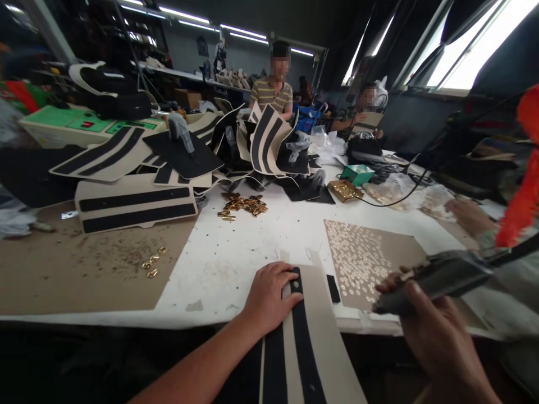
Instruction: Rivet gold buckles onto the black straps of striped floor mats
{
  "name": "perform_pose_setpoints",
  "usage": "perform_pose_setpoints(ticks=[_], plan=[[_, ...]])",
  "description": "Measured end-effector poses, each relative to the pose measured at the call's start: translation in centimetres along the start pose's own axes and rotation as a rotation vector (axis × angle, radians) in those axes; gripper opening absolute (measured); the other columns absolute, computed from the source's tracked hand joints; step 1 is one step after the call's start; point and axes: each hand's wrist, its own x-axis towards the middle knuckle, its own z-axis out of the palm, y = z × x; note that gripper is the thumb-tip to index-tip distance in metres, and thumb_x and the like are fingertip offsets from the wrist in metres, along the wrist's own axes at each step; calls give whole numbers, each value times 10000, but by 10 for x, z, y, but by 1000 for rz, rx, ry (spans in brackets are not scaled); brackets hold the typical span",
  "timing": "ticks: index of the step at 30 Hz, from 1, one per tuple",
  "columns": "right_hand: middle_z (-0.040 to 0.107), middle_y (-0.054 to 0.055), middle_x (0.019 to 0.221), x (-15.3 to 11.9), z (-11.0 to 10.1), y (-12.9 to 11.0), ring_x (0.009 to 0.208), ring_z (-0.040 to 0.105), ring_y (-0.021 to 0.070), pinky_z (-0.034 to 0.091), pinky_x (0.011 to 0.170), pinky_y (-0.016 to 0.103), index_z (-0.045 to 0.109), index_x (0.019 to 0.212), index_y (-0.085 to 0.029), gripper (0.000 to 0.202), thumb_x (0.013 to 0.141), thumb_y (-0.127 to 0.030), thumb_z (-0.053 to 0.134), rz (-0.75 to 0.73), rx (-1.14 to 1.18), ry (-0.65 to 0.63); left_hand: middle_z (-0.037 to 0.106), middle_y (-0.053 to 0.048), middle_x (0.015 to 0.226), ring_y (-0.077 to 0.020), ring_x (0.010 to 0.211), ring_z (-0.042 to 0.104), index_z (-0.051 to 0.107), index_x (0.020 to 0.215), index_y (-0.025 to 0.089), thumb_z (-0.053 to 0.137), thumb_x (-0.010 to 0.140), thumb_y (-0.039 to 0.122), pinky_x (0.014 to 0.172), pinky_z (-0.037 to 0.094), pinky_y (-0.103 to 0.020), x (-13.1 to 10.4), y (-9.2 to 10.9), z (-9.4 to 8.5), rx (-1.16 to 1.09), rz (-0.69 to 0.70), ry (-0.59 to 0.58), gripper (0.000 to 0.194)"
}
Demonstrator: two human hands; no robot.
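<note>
My left hand lies on the upper end of a beige panel with black stripes, which hangs over the table's front edge. Its thumb and index finger are spread on either side of a small round metal piece on a black stripe. On the right, my right hand is wrapped around a dark handheld tool, blurred, its exact kind unclear. The tool is tilted, with its tip to the left, near a brown board scattered with small gold washers.
More striped panels are heaped at the back. Gold metal fittings lie mid-table; gold clasps sit left. A small box holds gold pieces. A black cable crosses the right. Another person's hand is at right; two people sit beyond.
</note>
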Motion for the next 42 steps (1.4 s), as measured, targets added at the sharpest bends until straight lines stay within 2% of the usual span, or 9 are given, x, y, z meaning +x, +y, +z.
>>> perform_pose_setpoints(ticks=[2, 4, 6, 8, 15, 22, 30, 37, 42], plan=[[602, -2, 774, 5, 52, -20, 683, 613, 187, 553, 663, 350, 593, 1020, -251, 323, 840, -466, 752, 14, 270, -143, 708, -39, 1322, -304, 1294, 587, 743, 1142, 272, 849, 778, 261, 1118, 437, -529, -1, -1, 1, -13, -10, 5, 380], [529, -49, 669, 9, 99, -31, 571, 529, 139, 499, 579, 289, 564, 955, -245, 266, 863, -405, 756, -3, 385, -198, 700, -30, 1334, -300, 1303, 577, 733, 1152, 277, 862, 769, 270, 1124, 431, -521, -1, -2, 1, -27, -8, 8, 404], [495, -68, 622, 10, 131, -32, 522, 486, 118, 464, 536, 263, 539, 880, -240, 257, 885, -386, 750, -17, 417, -232, 695, -23, 1340, -297, 1305, 574, 726, 1154, 279, 875, 761, 289, 1126, 428, -512, -2, -2, 0, -38, -7, 8, 420], [499, -63, 618, 9, 147, -26, 522, 489, 114, 450, 516, 255, 527, 820, -233, 281, 891, -387, 752, -21, 400, -262, 694, -23, 1338, -295, 1303, 572, 720, 1153, 279, 875, 769, 318, 1125, 426, -505, -3, -2, -1, -49, -8, 0, 416], [520, -48, 619, 11, 154, 1, 531, 509, 126, 453, 494, 262, 547, 775, -226, 293, 887, -398, 755, -10, 277, -289, 678, -26, 1354, -298, 1317, 554, 698, 1167, 286, 843, 812, 373, 1145, 399, -516, -1, 1, -5, -67, -26, -28, 394], [538, -41, 609, 9, 157, 4, 519, 504, 123, 453, 508, 270, 538, 745, -227, 300, 895, -396, 736, -68, 199, -287, 661, -35, 1382, -315, 1334, 535, 686, 1168, 287, 851, 800, 329, 1163, 374, -542, -1, 1, -5, -70, -28, -60, 406], [537, -39, 601, 13, 154, 13, 518, 505, 128, 454, 522, 286, 564, 767, -216, 245, 888, -351, 729, -104, 142, -361, 656, -41, 1373, -301, 1335, 532, 687, 1175, 270, 842, 806, 309, 1174, 357, -542, 1, 3, -7, -75, -31, -79, 402], [547, -31, 628, 16, 150, 19, 566, 529, 140, 475, 565, 303, 543, 761, -231, 220, 902, -306, 695, -124, 119, -542, 659, -29, 1345, -282, 1314, 536, 675, 1197, 284, 747, 901, 355, 1153, 376, -525, 2, 4, -8, -82, -43, -73, 313], [507, -50, 620, 18, 156, 14, 557, 519, 143, 460, 560, 309, 516, 770, -245, 227, 912, -287, 688, -102, 135, -685, 660, -34, 1329, -285, 1312, 534, 634, 1265, 281, 694, 923, 316, 1161, 368, -520, 2, 5, -7, -97, -50, -62, 349]])
